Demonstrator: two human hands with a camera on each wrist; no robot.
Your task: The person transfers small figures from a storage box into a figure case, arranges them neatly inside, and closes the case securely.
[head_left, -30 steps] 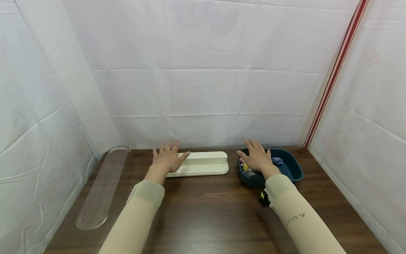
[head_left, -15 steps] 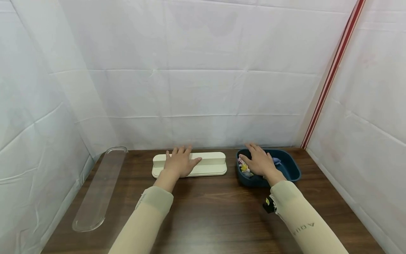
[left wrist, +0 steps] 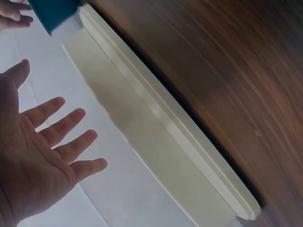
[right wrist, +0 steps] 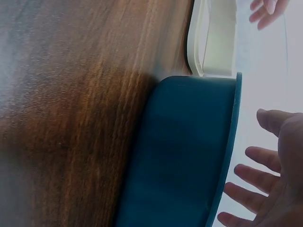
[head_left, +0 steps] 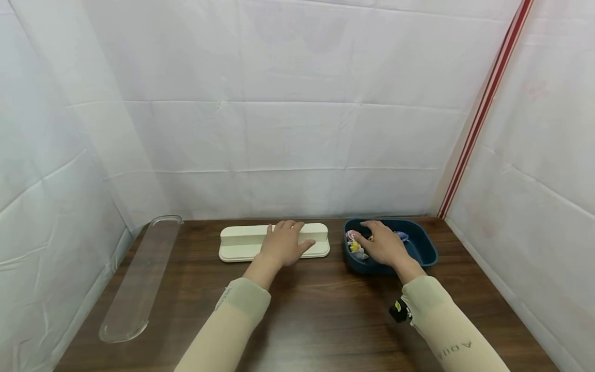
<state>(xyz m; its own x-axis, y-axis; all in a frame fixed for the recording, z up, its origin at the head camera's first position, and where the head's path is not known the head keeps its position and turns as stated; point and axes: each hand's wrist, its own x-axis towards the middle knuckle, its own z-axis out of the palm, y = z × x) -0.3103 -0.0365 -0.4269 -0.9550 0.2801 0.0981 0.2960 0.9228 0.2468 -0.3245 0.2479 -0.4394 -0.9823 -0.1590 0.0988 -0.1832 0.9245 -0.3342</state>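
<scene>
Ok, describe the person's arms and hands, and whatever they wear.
The left sleeve and right sleeve are long and pale cream, with light greenish cuffs. Dark lettering marks the right one; small lettering by the left cuff is unreadable. A black piece with a yellow-green mark shows beside the right cuff. The left hand and right hand are gloveless.

Dark wood-grain tabletop (head_left: 325,320), walled on three sides by white sheeting (head_left: 288,137) (creased in folds). A red stripe (head_left: 487,103) slants up the right corner; pale light glazes the tabletop.
</scene>
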